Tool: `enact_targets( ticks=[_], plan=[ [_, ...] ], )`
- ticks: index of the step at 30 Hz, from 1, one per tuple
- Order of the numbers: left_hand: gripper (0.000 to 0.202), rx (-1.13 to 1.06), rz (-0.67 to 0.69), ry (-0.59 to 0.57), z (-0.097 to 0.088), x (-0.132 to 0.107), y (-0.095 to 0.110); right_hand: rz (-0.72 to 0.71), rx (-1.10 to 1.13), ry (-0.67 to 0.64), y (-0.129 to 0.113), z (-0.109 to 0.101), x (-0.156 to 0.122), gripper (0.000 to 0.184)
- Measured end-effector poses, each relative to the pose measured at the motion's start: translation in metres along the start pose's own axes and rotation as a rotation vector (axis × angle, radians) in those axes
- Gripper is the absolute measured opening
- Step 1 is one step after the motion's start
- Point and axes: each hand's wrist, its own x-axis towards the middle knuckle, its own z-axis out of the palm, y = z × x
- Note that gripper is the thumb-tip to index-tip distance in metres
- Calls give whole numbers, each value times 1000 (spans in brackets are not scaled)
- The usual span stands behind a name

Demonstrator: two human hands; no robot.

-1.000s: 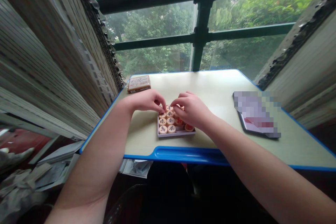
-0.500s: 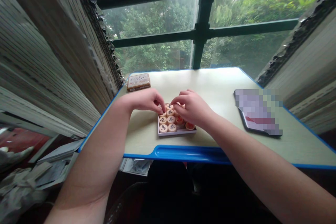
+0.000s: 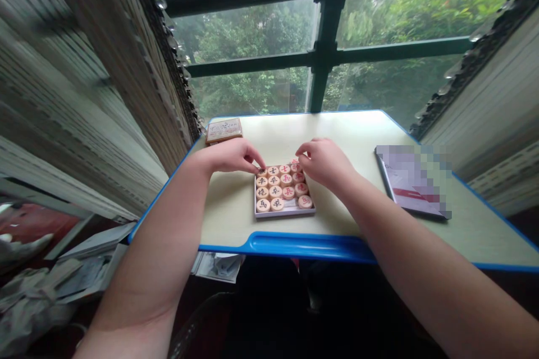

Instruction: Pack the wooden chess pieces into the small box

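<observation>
A shallow white tray (image 3: 284, 213) lies near the front of a pale desk (image 3: 349, 140) and holds several round wooden chess pieces (image 3: 281, 186) marked in black and red. My left hand (image 3: 231, 156) is at the tray's far left corner, fingers pinched together on a black-marked piece. At the far right corner is my right hand (image 3: 326, 161), its curled fingertips touching a red-marked piece.
A flat brown box lid (image 3: 224, 129) lies at the desk's far left corner. A dark-edged booklet (image 3: 410, 182) rests on the right. The desk has a blue rim (image 3: 295, 247) and stands against a green-framed window (image 3: 322, 56). Woven blinds hang on both sides; papers lie on the floor at left.
My right hand has moved back to the right, off the middle of the tray, uncovering more pieces. My left hand stays at the far left corner.
</observation>
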Motion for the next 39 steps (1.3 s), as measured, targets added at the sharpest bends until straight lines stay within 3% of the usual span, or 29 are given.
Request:
enact_targets(
  ticks=[5, 17, 23, 27, 30, 34, 39],
  plan=[
    [37, 0, -25, -3, 1, 1, -3, 49, 8, 6, 10, -2, 4, 29],
    [35, 6, -19, 23, 1, 1, 1, 8, -6, -11, 2, -1, -1, 27],
    [40, -28, -16, 52, -2, -3, 1, 107, -2, 18, 14, 2, 2, 37],
    [36, -52, -36, 66, -2, -4, -1, 102, -46, -53, 24, 7, 4, 35],
    [31, -80, -56, 152, 3, 0, -3, 24, -62, -138, 28, 9, 5, 35],
    [26, -80, -38, 374, 14, 12, -3, 37, -98, -217, 29, 7, 7, 34],
    [25, -31, -25, 537, 28, 26, -3, 69, -82, -176, 28, 6, 7, 32]
  ],
)
